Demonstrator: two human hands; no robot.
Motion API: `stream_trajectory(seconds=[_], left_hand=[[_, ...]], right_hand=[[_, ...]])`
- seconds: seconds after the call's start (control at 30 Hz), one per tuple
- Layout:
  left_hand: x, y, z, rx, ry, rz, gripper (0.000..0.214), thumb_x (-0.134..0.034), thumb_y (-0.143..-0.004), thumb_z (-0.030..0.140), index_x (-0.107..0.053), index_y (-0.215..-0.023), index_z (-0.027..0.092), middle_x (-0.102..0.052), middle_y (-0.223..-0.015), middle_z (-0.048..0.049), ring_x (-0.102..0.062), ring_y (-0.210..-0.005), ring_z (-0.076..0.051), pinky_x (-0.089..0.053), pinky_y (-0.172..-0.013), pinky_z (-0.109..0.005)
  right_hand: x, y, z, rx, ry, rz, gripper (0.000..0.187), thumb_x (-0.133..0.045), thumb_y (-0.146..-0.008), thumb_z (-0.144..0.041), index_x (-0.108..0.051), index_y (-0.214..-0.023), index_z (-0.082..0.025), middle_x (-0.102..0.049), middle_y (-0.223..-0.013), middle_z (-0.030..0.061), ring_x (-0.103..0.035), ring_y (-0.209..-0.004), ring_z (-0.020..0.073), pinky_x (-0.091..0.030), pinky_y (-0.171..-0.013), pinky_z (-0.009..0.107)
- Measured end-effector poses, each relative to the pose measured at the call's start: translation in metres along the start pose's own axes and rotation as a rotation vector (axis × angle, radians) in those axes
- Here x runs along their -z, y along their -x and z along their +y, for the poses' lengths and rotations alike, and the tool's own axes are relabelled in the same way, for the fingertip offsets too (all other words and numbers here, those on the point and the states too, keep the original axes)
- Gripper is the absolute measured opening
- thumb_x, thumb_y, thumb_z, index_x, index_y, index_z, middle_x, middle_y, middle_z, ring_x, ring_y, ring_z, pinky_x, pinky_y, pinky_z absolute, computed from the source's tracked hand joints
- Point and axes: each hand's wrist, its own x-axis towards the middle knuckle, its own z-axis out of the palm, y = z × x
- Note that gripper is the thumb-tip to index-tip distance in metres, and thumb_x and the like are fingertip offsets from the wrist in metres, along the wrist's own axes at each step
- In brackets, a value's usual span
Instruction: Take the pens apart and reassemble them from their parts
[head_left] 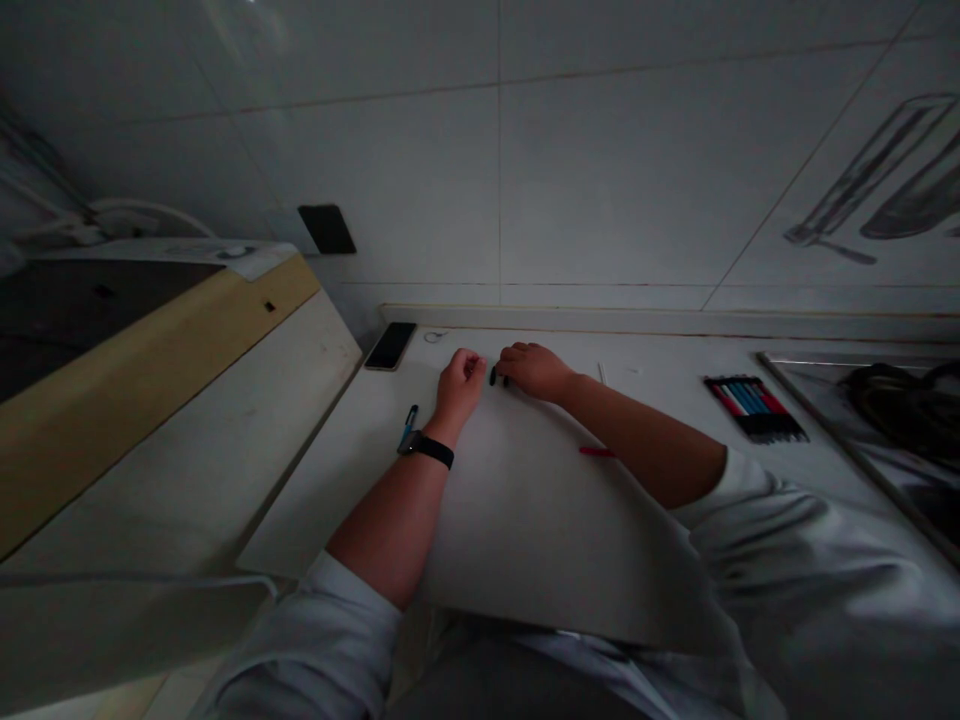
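You are in a dim home kitchen: glossy wall tiles (600, 180), one printed with cutlery (877, 190), rise behind a white table (525, 500), a steel sink (862, 400) is set in at your right, and an appliance (135, 330) stands at your left beside a wall socket (327, 229).

Dim tiled corner.
Pale wall tiles (600, 180) behind a white counter (675, 350); black socket plate (327, 229) low down, yellow-edged cabinet (150, 360) leftward.
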Motion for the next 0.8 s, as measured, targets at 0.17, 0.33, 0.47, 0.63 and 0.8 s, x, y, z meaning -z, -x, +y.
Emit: stream_trajectory(seconds=[0.17,0.33,0.47,0.63,0.8], left_hand=[[-0.001,-0.002,-0.003,-0.013,0.024,0.023,0.018,-0.054,-0.098,0.040,-0.057,-0.098,0.022,-0.068,-0.090,-0.0038,-0.063,-0.081,-0.017,-0.048,-0.077,-0.029],[-0.003,-0.004,-0.008,-0.041,0.101,0.045,0.011,-0.061,-0.095,0.032,-0.060,-0.095,0.021,-0.070,-0.089,-0.0035,-0.065,-0.081,-0.017,-0.049,-0.079,-0.028],[-0.006,0.001,-0.004,-0.066,0.145,-0.016,0.009,-0.065,-0.092,0.029,-0.064,-0.095,0.021,-0.073,-0.091,-0.0041,-0.066,-0.081,-0.017,-0.049,-0.076,-0.029],[-0.017,0.014,0.024,-0.006,0.342,-0.149,0.019,-0.068,-0.090,0.031,-0.064,-0.106,0.020,-0.077,-0.098,-0.0071,-0.069,-0.086,-0.017,-0.050,-0.076,-0.028],[-0.031,0.027,0.060,0.110,0.452,-0.298,0.021,-0.071,-0.087,0.031,-0.068,-0.102,0.018,-0.077,-0.100,-0.0095,-0.067,-0.081,-0.016,-0.047,-0.066,-0.026]], right_hand=[[-0.001,0.000,0.002,0.034,-0.044,-0.010,0.025,-0.053,-0.101,-0.017,-0.074,-0.115,-0.017,-0.069,-0.117,0.0151,-0.058,-0.109,0.0263,-0.040,-0.091,0.036],[0.012,0.029,0.000,-0.176,-0.187,0.129,0.028,-0.047,-0.104,-0.020,-0.066,-0.123,-0.019,-0.073,-0.115,0.0115,-0.064,-0.100,0.0230,-0.043,-0.083,0.032],[0.024,0.072,0.002,-0.364,-0.271,0.267,0.030,-0.046,-0.105,-0.025,-0.064,-0.128,-0.023,-0.074,-0.117,0.0101,-0.068,-0.096,0.0229,-0.045,-0.079,0.031],[0.017,0.112,0.005,-0.531,-0.519,0.439,0.028,-0.059,-0.097,-0.025,-0.065,-0.124,-0.022,-0.076,-0.100,0.0071,-0.068,-0.084,0.0202,-0.049,-0.077,0.031],[0.001,0.126,-0.002,-0.670,-0.783,0.645,0.016,-0.071,-0.087,-0.031,-0.069,-0.100,-0.022,-0.075,-0.090,0.0038,-0.068,-0.076,0.0181,-0.051,-0.073,0.030]])
